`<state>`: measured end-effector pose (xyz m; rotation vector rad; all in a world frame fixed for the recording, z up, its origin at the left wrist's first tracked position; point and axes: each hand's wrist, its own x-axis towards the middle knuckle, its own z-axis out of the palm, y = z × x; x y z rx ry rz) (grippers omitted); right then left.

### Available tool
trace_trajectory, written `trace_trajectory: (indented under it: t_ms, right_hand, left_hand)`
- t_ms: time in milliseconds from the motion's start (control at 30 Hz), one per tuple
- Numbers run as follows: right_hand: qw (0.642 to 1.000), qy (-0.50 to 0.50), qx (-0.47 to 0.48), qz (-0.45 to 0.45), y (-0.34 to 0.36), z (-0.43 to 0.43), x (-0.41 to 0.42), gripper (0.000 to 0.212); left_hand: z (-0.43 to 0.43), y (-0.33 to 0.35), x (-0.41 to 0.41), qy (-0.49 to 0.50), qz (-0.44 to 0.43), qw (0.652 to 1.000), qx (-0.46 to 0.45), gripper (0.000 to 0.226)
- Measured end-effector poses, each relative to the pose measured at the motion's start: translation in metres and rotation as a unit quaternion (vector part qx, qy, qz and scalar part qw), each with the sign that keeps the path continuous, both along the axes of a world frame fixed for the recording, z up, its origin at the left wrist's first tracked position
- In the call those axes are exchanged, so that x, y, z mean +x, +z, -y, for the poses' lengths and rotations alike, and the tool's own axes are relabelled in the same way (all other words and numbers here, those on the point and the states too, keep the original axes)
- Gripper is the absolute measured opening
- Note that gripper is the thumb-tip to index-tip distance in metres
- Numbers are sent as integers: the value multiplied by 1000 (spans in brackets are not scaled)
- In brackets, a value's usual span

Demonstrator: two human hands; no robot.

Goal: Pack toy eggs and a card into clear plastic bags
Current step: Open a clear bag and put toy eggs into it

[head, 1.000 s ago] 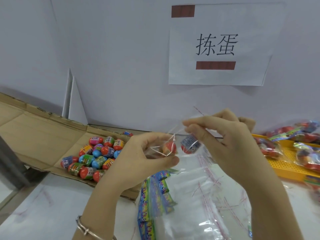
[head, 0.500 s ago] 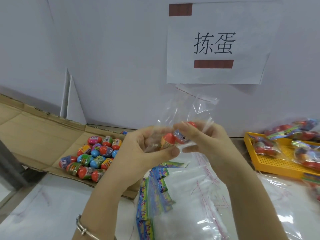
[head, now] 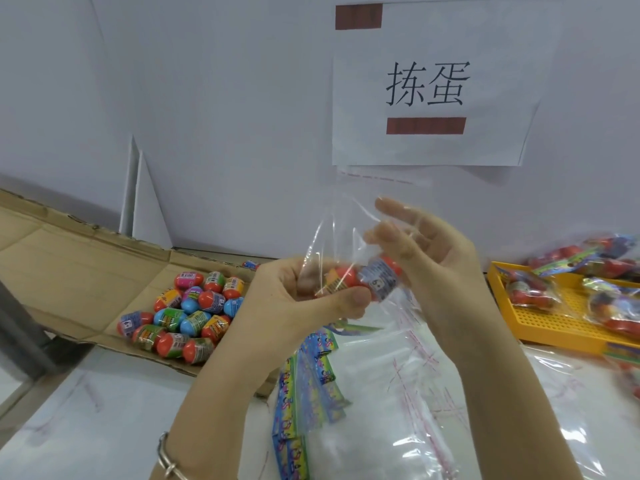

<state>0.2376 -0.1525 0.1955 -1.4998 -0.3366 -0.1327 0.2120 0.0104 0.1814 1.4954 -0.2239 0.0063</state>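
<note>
Bright even light, soft shadows, blurred fingertips (head: 388, 206)

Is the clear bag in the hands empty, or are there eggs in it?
Not empty. Two toy eggs show through the clear bag at its bottom, where the left hand grips it.

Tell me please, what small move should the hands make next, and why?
Probably the right hand should go down to the stack of cards and pick one. The left hand grips the clear bag with two toy eggs inside; the right hand is open, and no card shows in the bag.
</note>
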Motion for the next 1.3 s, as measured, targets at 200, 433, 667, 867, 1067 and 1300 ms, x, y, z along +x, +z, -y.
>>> trace_trajectory:
  t_ms: [200, 433, 667, 867, 1067, 1300]
  right_hand:
    - [999, 46, -9, -16, 2, 3, -1, 37]
    - [999, 9, -20, 25, 1, 2, -1, 32]
    - [997, 73, -3, 11, -4, 4, 1, 37]
    - [995, 95, -27, 28, -6, 0, 1, 28]
    - [996, 71, -34, 46, -7, 1, 1, 25]
    - [988, 105, -93, 61, -9, -5, -2, 32]
  left_hand:
    - [-2, 3, 0, 23, 11, 1000, -19, 40]
    - [-1, 3, 0, 17, -4, 1000, -1, 30]
    - [3, 4, 0, 42, 52, 997, -24, 28]
    - [6, 2, 4, 59, 65, 991, -97, 15]
    - [1, 0, 3, 60, 69, 993, -73, 17]
    - [9, -3, 3, 167, 99, 980, -36, 35]
